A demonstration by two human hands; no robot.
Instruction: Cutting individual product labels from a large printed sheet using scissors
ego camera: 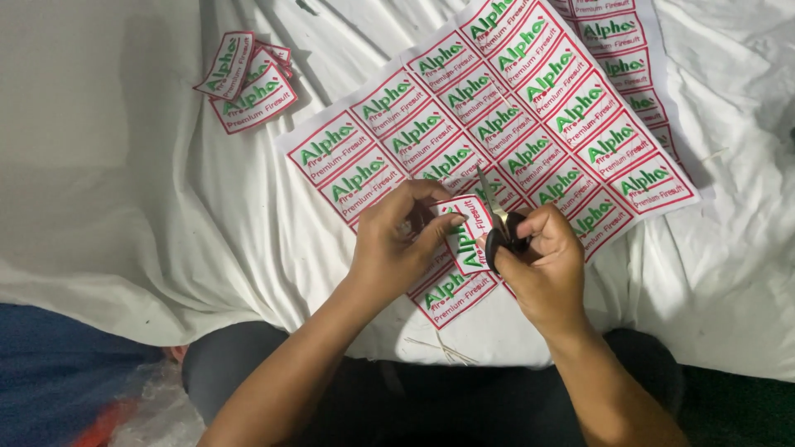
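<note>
My left hand [396, 236] pinches a single white patch [466, 232] with a red border and green lettering, held upright. My right hand [542, 265] grips black-handled scissors [499, 228], their blades pointing up along the patch's right edge. Both hands hover over a large white sheet of several identical patches [505, 124] spread on the white cloth. One more patch [451, 296] of the sheet shows below my hands.
A small pile of cut patches [248, 83] lies at the upper left on the white cloth [124, 165]. Thin thread trimmings [443, 348] rest near my lap. Blue fabric [58, 372] and clear plastic [157, 414] sit at the lower left.
</note>
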